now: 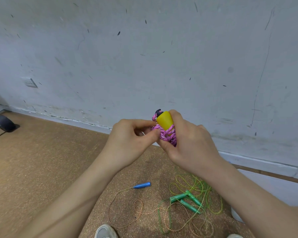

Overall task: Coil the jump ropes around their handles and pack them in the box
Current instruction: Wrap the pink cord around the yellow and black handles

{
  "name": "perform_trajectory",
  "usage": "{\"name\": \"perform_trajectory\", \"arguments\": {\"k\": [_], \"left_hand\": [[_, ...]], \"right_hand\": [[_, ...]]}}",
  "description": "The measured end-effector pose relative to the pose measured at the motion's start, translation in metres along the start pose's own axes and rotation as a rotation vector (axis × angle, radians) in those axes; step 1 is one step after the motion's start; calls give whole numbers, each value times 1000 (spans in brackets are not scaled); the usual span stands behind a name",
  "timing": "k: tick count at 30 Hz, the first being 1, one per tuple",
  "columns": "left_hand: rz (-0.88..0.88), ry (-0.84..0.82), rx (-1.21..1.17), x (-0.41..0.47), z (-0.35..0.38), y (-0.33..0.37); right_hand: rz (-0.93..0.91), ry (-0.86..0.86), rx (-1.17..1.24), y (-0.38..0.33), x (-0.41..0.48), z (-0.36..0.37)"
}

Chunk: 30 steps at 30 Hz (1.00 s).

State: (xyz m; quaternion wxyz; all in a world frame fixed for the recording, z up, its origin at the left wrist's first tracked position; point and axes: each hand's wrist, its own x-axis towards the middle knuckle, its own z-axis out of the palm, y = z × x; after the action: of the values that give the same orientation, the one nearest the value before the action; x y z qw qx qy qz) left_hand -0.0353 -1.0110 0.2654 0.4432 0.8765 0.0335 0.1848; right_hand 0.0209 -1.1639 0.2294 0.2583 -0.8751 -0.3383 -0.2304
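Observation:
My right hand (187,140) grips a yellow handle (164,120) with pink rope (167,136) coiled around it, held up in front of the wall. My left hand (132,136) pinches the pink rope at the coil's left side. Below on the floor lie a blue handle (142,185) with an orange rope (126,208) trailing from it, and green handles (186,200) tangled in loose green rope (203,186). I see no box that I can name for certain.
The floor (41,160) is speckled brown cork meeting a scuffed white wall (144,57). A pale object (273,186) sits at the right behind my forearm. My shoes (105,231) show at the bottom edge. A dark wheel (4,123) is at far left.

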Motion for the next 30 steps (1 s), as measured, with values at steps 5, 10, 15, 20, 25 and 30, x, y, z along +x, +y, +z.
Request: {"name": "perform_trajectory", "arguments": {"k": [5, 10, 15, 20, 25, 30], "left_hand": [[-136, -30, -57, 2, 3, 1], [-245, -66, -254, -4, 10, 9], [-104, 27, -95, -5, 12, 14], [29, 159, 177, 0, -5, -5], [350, 154, 539, -3, 0, -11], [423, -106, 460, 2, -14, -17]], "right_hand": [[-33, 21, -152, -4, -2, 7], [14, 28, -231, -5, -2, 10], [38, 64, -167, -5, 0, 15], [57, 94, -145, -8, 1, 11], [74, 58, -168, -12, 1, 10], [76, -19, 22, -11, 0, 3]]}}
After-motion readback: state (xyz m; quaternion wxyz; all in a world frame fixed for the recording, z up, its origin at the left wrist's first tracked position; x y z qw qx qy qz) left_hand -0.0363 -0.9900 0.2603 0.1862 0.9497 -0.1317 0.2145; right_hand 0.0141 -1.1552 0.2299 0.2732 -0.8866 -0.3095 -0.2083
